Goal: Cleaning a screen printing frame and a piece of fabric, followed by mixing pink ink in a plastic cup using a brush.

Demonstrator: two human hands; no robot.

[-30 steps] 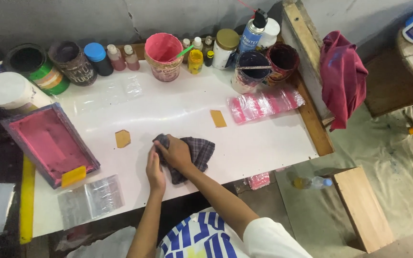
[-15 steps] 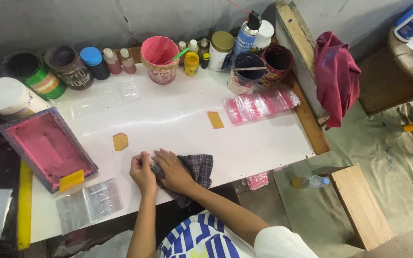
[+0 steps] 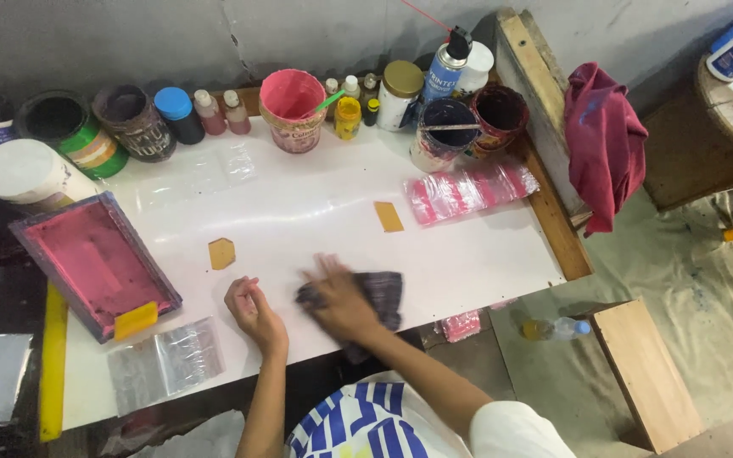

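A dark checked cloth (image 3: 379, 297) is pressed flat on the white table (image 3: 299, 212) under the right hand (image 3: 341, 298), which is blurred. The left hand (image 3: 250, 307) is rested just beside it, fingers loosely curled, nothing held. Two tan patches (image 3: 221, 253) are seen on the tabletop beyond the hands. A pink-stained screen frame (image 3: 95, 263) is laid at the left, paint pots (image 3: 292, 108) are lined along the wall, and a red rag (image 3: 604, 140) is draped over a plank.
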